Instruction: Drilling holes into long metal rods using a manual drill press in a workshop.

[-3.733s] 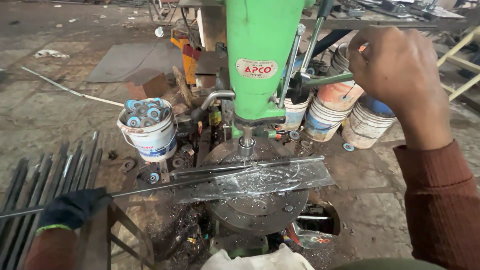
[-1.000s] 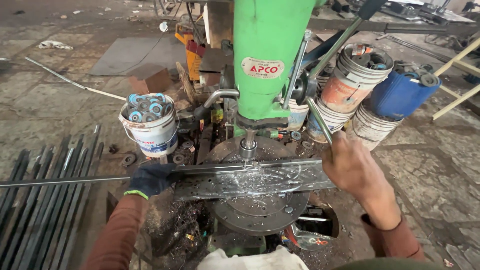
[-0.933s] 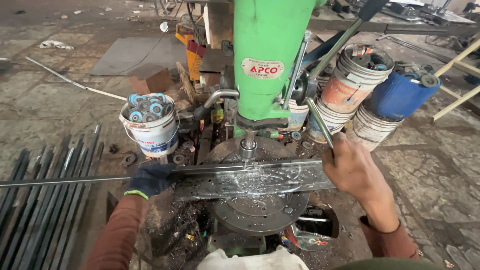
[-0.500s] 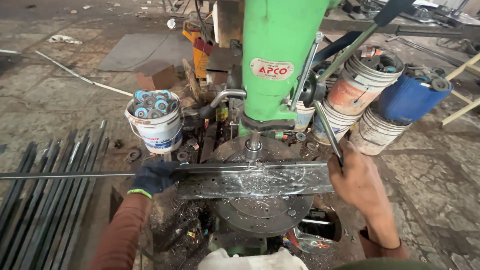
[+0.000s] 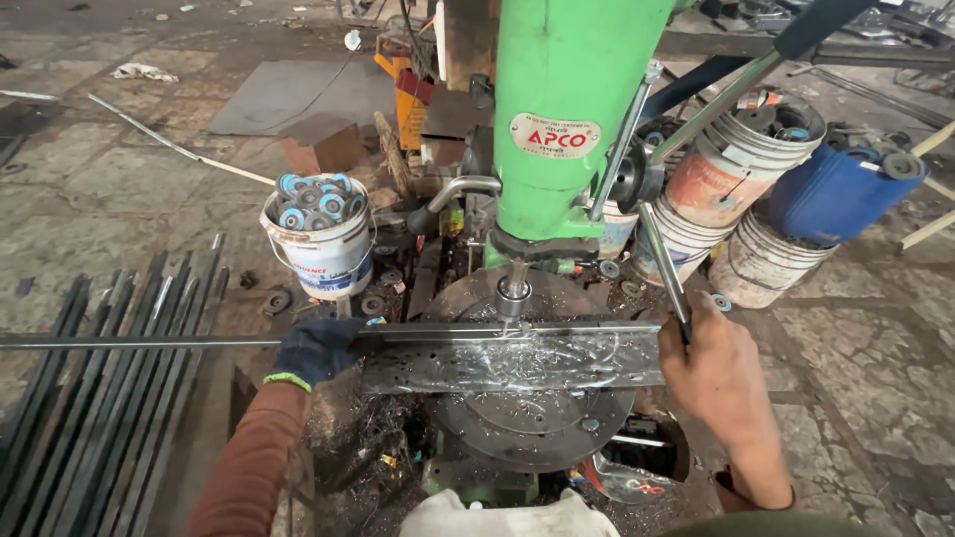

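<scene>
A green drill press (image 5: 572,109) stands over a round metal table (image 5: 542,433). A long flat steel bar (image 5: 129,340) lies across it, resting on a wider perforated strip (image 5: 517,363) covered in shavings. The drill chuck (image 5: 513,291) is down at the bar. My left hand (image 5: 313,348), in a dark glove, presses on the bar left of the chuck. My bare right hand (image 5: 718,363) grips the lower end of the press's feed lever (image 5: 665,268), pulled down to the right of the table.
A white bucket (image 5: 318,234) of blue-centred round parts stands to the left of the press. Several buckets (image 5: 741,199) and a blue drum (image 5: 841,189) crowd the right. Dark steel bars (image 5: 90,398) lie stacked on the floor at left. A brown block (image 5: 320,151) sits behind.
My right hand came down from the raised lever and has pulled it lower. My left hand slid right along the bar toward the chuck, which has descended onto the bar.
</scene>
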